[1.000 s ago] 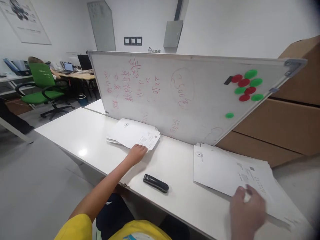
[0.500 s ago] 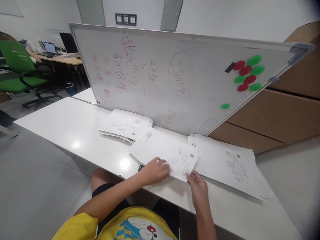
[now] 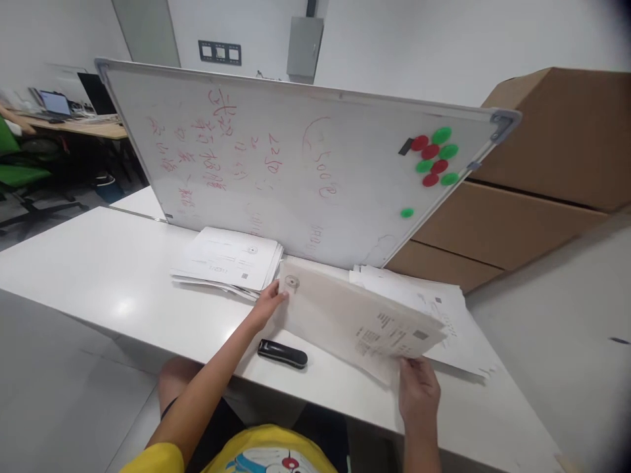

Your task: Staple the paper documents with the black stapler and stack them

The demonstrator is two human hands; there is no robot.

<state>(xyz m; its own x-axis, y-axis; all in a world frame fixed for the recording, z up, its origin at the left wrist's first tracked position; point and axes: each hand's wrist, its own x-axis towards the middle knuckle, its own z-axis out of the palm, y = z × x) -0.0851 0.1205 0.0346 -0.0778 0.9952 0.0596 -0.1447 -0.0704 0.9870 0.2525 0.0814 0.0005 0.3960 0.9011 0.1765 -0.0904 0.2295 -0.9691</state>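
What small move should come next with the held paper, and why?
Perhaps lower the held paper flatter toward the table, clear of the black stapler: the left hand and right hand grip it near opposite ends, and it is tilted.

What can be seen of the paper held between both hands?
The paper is pale, thin and printed with text, a dark square and a round mark. The left hand holds its left end, the right hand its lower right edge. It tilts over the table, partly hiding the stack at right.
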